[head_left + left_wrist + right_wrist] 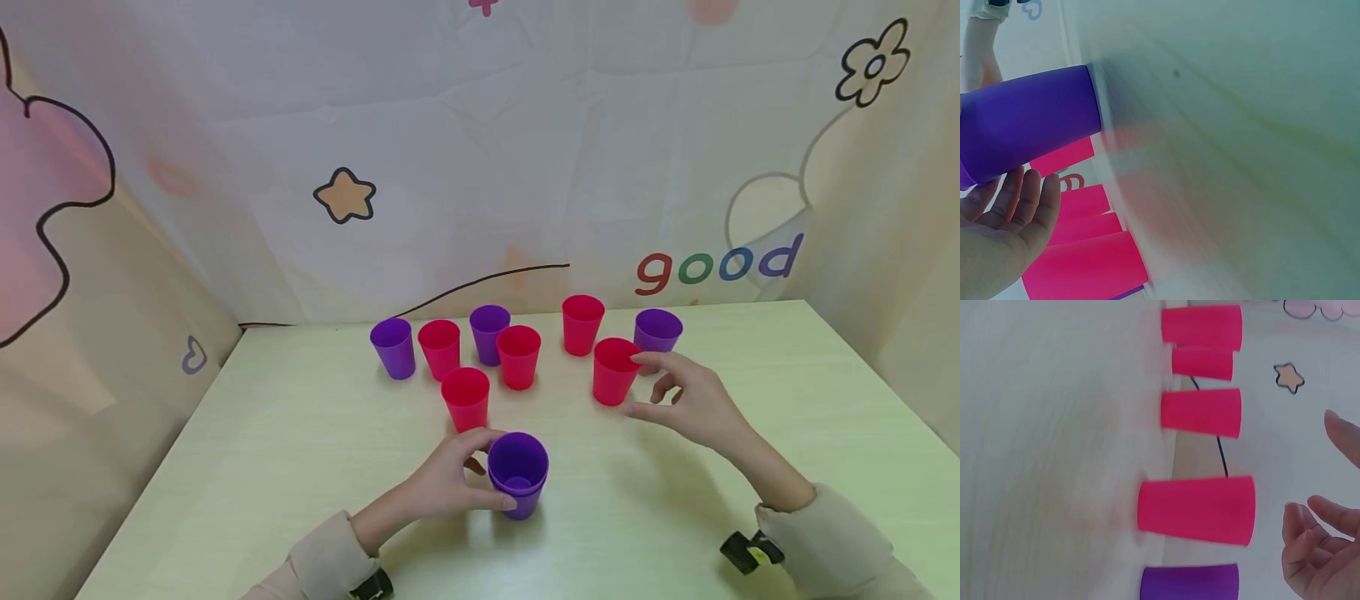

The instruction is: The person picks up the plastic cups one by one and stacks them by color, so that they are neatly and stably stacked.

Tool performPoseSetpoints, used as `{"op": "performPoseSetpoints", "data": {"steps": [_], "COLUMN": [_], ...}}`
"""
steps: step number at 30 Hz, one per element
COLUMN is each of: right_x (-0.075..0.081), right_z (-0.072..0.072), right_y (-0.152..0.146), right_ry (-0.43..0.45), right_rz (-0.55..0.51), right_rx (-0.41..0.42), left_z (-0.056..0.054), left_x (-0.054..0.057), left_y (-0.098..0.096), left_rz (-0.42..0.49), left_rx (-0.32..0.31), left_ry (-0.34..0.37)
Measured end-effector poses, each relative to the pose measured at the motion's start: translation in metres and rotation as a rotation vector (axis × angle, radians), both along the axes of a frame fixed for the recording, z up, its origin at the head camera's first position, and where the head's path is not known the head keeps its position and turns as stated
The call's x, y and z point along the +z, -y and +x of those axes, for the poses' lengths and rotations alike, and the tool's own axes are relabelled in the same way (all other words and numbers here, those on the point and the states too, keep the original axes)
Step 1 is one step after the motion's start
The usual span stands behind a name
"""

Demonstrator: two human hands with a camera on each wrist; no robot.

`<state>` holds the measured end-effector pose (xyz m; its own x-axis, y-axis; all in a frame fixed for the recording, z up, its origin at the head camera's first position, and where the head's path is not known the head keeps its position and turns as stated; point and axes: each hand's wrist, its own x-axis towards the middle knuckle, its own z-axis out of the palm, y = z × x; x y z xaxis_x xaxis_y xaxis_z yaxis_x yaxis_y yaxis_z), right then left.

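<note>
A: What writing can you read?
B: The word "good" [723, 265], in red, green, blue and purple letters, low on the right of the backdrop cloth [465, 158]. A star [345, 196], a flower [873, 67] and a heart [193, 356] are drawn there too.

A: And on the table [300, 467]?
B: Towards the back, upright: five red cups and three purple ones. The right-hand red cup [615, 375] partly blocks the purple cup [657, 327] behind it. Another red cup [467, 400] stands just beyond the left hand [453, 479], which hides its foot.

A: What are the hands doing?
B: The left pinches the nested purple cups [519, 479] between thumb and fingers. The right hand [693, 400] is beside that right-hand red cup, thumb and fingers parted; whether a fingertip touches the rim, I can't tell.

A: Where are the nested ones, and how do they look?
B: Nearest the person, in front of the rest: deep purple, smooth, tapering to the base, mouth upward, two rims showing close together.
</note>
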<state>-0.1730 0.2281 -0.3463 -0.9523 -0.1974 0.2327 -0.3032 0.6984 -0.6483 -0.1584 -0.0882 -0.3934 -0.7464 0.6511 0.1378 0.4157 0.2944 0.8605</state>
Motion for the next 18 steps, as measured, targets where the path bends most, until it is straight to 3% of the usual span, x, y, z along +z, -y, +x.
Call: {"op": "performPoseSetpoints", "data": {"steps": [11, 18], "right_x": [-0.009, -0.026], "right_z": [-0.025, -0.047], "right_y": [-0.028, -0.041], "right_ry": [0.026, 0.037], "right_rz": [-0.041, -0.094], "right_rx": [-0.188, -0.290], "left_z": [-0.001, 0.000], "left_x": [-0.001, 0.000], "left_y": [-0.001, -0.002], "left_rz": [0.000, -0.012], "left_rx": [-0.004, 0.004], "left_ry": [0.001, 0.027]}}
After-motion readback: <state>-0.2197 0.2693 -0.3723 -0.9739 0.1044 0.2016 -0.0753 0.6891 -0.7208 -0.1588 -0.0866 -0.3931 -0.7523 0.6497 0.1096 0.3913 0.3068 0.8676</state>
